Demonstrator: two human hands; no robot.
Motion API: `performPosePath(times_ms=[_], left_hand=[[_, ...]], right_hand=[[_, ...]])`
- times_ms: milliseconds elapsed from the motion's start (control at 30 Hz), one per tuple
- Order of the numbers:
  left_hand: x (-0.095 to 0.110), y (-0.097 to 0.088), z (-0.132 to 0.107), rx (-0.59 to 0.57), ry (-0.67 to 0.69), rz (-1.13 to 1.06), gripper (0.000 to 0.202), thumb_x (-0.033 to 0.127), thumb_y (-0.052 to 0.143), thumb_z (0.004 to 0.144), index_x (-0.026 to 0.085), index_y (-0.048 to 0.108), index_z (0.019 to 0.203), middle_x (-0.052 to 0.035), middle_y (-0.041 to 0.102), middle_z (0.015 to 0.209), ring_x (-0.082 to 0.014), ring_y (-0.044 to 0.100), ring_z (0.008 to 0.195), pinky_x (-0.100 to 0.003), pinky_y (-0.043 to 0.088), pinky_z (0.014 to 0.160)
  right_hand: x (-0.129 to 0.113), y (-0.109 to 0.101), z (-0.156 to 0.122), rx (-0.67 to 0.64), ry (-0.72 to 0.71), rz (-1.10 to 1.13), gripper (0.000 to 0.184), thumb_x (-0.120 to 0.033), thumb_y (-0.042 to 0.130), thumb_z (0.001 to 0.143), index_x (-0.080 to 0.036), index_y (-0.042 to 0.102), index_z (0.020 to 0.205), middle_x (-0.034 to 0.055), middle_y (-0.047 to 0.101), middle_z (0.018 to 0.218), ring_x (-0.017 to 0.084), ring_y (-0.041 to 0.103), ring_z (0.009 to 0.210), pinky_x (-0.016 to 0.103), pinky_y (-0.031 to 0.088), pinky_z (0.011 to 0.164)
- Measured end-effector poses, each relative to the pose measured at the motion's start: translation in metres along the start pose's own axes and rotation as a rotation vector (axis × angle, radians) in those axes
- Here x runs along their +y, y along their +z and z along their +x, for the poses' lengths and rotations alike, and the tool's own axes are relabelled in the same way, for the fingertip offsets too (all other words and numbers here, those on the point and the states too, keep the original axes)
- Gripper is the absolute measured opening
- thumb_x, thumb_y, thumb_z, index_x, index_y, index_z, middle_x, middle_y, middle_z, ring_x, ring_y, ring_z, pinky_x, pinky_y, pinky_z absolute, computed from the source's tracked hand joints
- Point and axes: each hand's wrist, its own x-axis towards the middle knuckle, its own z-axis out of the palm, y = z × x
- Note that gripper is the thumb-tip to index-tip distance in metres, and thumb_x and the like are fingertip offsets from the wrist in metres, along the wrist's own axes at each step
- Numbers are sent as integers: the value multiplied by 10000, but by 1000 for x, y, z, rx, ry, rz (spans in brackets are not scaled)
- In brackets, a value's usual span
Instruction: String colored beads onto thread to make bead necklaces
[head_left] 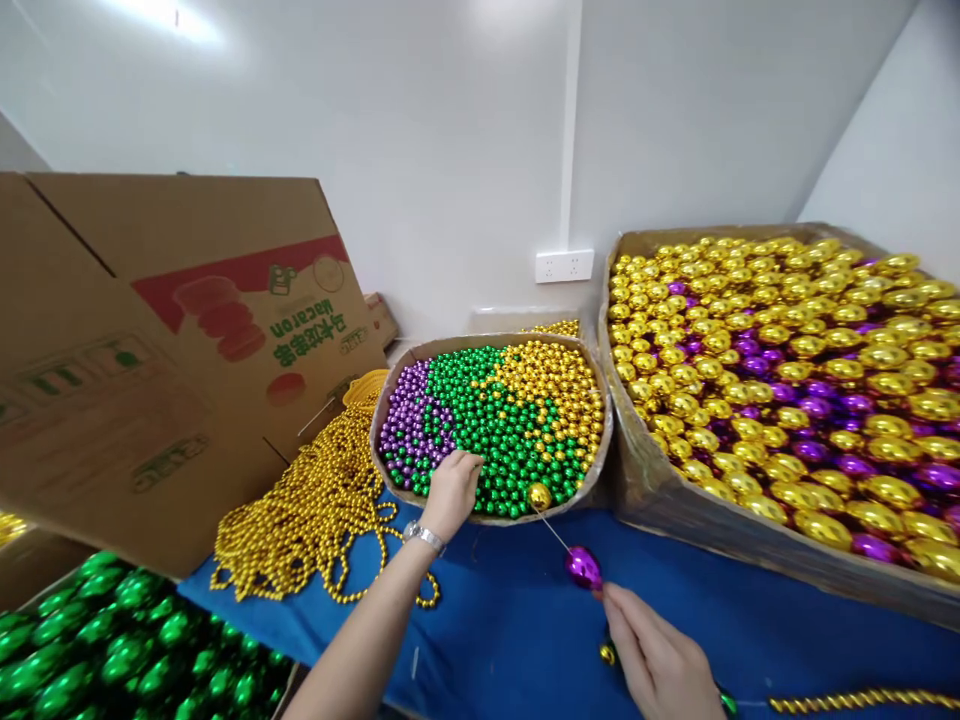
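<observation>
Two beads ride my needle (553,532): a gold bead (539,495) at the tip and a purple bead (583,567) against my right hand (660,665), which pinches the needle's near end. Left hand (452,490) is cupped, fingers down in the green beads of the tray (390,395); whether it grips one I cannot tell. Risks: tilt the tip down and the gold bead slides off; a careless scoop spills beads over the rim onto the blue cloth (510,620), or mixes colours.

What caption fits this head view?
Left hand reaches into the mixed bead box; right hand holds a needle threaded with purple bead.
</observation>
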Motion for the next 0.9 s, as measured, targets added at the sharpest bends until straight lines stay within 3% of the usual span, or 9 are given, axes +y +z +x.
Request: performPosePath(times_ms=[167, 267, 433, 633, 900], left_hand=[[38, 12, -16, -93, -362, -1062, 210, 323, 625, 798, 137, 643, 894, -60, 633, 857, -141, 617, 720, -249, 491, 642], [57, 17, -23, -135, -441, -1342, 201, 266, 716, 724, 117, 654, 845, -52, 635, 862, -127, 624, 734, -219, 497, 659], [70, 20, -28, -131, -533, -1493, 183, 220, 742, 702, 118, 655, 827, -20, 630, 791, -97, 625, 680, -207, 509, 668], [75, 18, -28, -87, -594, -1520, 215, 223, 765, 675, 126, 657, 833, 5, 598, 695, -114, 637, 693, -203, 510, 667], [70, 24, -30, -71, -506, -1484, 207, 177, 786, 633, 144, 649, 784, -7, 616, 804, -87, 588, 742, -201, 482, 717]], right_hand=[[-2, 3, -3, -28, 29, 43, 223, -213, 378, 944, -163, 578, 1026, 57, 718, 857, 167, 698, 745, 244, 550, 675], [-3, 1, -3, -38, 32, 46, 226, -210, 375, 943, -164, 579, 1027, 57, 717, 858, 167, 697, 738, 246, 550, 658], [-5, -5, 0, -37, 44, 46, 239, -212, 372, 940, -158, 593, 1012, 62, 718, 842, 167, 698, 715, 242, 553, 645], [-3, -6, -2, -10, 42, 28, 247, -226, 383, 935, -160, 614, 992, 62, 720, 839, 169, 700, 722, 236, 556, 650], [-2, -6, -2, -15, 37, 15, 257, -224, 387, 931, -158, 628, 993, 53, 723, 841, 165, 701, 719, 238, 560, 652]])
